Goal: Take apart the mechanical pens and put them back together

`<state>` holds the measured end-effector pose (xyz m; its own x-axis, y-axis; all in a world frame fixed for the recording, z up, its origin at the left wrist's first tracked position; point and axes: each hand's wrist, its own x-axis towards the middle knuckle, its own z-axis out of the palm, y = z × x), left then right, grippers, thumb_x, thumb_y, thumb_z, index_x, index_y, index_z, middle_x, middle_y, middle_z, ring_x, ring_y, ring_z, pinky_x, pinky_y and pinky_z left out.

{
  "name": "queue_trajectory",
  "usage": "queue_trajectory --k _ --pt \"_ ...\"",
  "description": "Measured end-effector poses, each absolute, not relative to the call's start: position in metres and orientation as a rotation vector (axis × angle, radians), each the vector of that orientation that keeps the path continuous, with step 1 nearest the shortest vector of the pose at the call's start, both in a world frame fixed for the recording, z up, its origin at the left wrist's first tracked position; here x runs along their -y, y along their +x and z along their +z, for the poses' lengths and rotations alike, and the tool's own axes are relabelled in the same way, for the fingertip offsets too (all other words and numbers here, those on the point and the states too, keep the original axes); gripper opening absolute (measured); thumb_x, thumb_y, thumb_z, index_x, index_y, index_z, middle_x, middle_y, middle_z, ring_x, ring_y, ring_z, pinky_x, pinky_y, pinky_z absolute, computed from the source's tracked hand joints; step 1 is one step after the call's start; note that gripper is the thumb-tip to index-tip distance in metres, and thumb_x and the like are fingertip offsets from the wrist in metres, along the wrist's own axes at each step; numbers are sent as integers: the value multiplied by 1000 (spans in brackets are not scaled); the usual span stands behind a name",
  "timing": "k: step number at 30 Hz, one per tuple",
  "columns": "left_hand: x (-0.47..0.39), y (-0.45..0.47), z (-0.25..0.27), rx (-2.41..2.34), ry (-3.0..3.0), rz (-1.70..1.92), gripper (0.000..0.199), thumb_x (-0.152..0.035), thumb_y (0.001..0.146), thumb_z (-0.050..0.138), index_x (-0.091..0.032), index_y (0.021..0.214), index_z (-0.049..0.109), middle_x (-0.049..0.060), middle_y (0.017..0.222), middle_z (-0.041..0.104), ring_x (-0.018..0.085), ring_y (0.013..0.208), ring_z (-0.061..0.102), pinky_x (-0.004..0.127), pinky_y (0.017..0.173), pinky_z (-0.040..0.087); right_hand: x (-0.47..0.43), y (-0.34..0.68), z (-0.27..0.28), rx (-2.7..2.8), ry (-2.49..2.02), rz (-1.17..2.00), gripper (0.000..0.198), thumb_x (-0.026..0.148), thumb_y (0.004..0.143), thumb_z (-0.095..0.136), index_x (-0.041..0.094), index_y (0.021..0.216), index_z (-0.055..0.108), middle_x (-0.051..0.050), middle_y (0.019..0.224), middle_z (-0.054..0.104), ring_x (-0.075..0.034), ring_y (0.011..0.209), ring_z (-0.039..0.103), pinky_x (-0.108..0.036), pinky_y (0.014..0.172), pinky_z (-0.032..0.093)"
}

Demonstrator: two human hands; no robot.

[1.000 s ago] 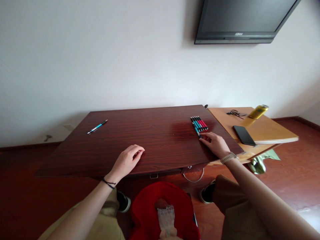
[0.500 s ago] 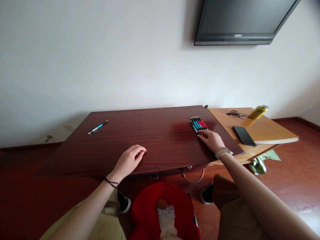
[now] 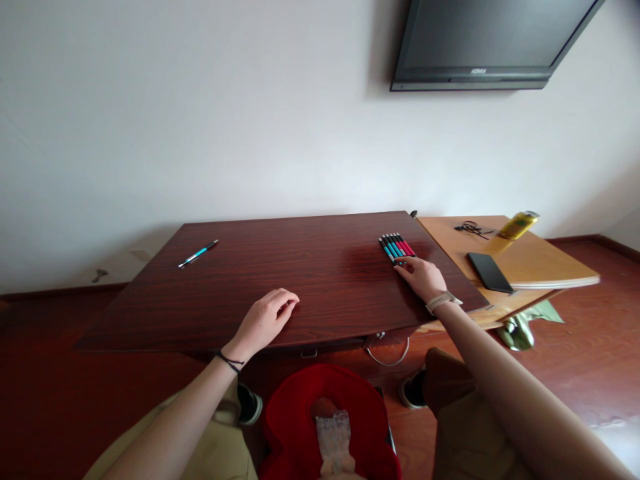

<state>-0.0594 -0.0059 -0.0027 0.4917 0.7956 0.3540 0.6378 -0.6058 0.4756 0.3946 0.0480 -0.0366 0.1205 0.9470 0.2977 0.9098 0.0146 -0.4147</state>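
Behind the dark table (image 3: 280,267) a plain pale wall (image 3: 250,120) is seen; the table's right end is met by a lighter side table (image 3: 545,261), and a television (image 3: 480,40) is mounted above that end. Near the table's front edge, the left hand (image 3: 265,317) is loosely curled, nothing seen in its grip; whether its fingertips meet cannot be told. Over the table's right side, the right hand (image 3: 423,277) is held low, its grip narrowed at the near ends of the row of pens (image 3: 397,245); whether any is pinched or merely touched cannot be told. For tidy handling there, light, level fingertip pressure is probably best, lest neighbours be rolled askew. Toward the table's left end, a single blue pen (image 3: 199,254) is laid at a slant.
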Motion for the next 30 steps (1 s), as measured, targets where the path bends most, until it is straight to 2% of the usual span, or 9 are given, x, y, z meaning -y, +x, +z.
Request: queue_trajectory --k 5,11,30 --pt "5 -60 -4 -1206 2460 799 17 -21 107 52 -24 106 69 4 107 74 20 98 70 32 91 53 -48 391 -36 1830 -1885 57 33 40 99 65 32 129 78 -3 91 79 -23 78 71 -32 69 47" --pt "6 -59 -4 -1209 2460 793 17 -22 107 51 -24 106 68 4 107 74 20 97 70 33 90 53 -50 390 -38 1884 -1864 -10 34 40 102 61 32 130 78 -7 116 79 -27 95 74 -35 78 52" --pt "6 -57 -2 -1204 2468 796 17 -20 106 51 -25 106 68 4 106 74 20 96 70 33 89 54 -57 392 -40 1865 -1864 34 34 41 101 62 31 129 79 -7 110 80 -25 90 73 -33 76 52"
